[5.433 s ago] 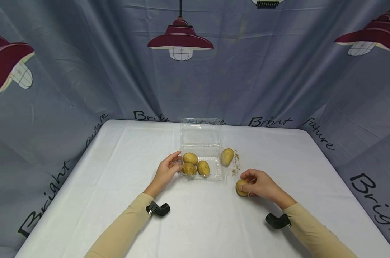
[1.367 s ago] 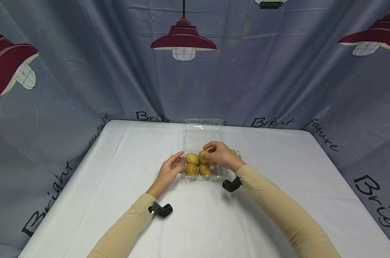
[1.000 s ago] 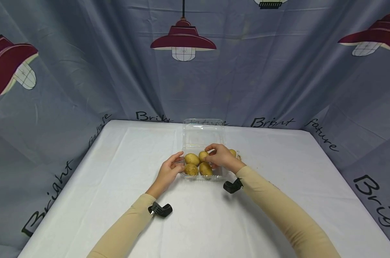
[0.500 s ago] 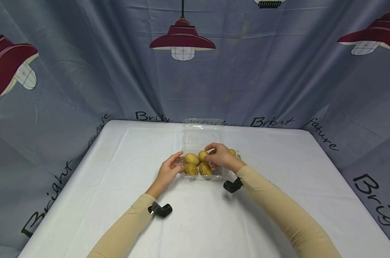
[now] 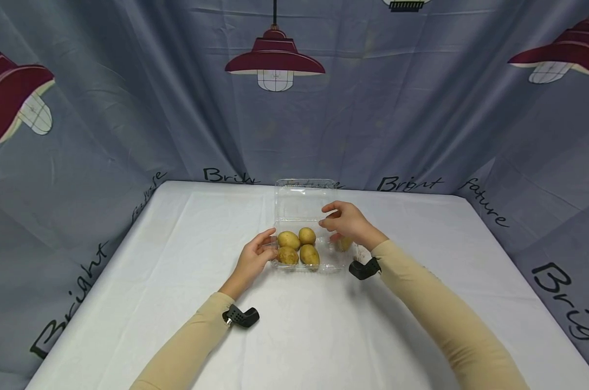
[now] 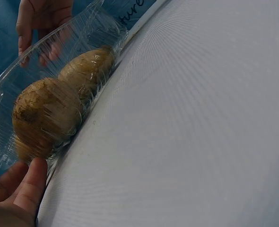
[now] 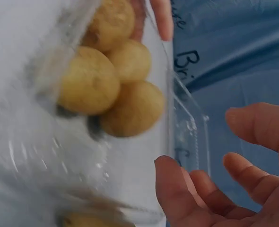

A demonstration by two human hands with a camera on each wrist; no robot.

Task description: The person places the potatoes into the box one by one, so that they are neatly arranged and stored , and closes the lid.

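In the head view, the clear plastic clamshell box has its lid raised at the back. Potatoes sit together in its left part, two deep and two across. My left hand rests its fingertips against the box's left side, the thumb at the near left corner. My right hand hangs over the box's right side with nothing in it; its thumb and fingers stand apart in the right wrist view. Partly hidden below that hand, another potato lies just outside the right wall.
Brown crumbs lie on the white tablecloth right of the box. A grey-blue curtain with lamp prints hangs behind the table. The raised lid stands behind the potatoes.
My right hand brought a potato from the table into the box, let go of it at the back of the group, and has drawn back to the right. The left hand stays at the box.
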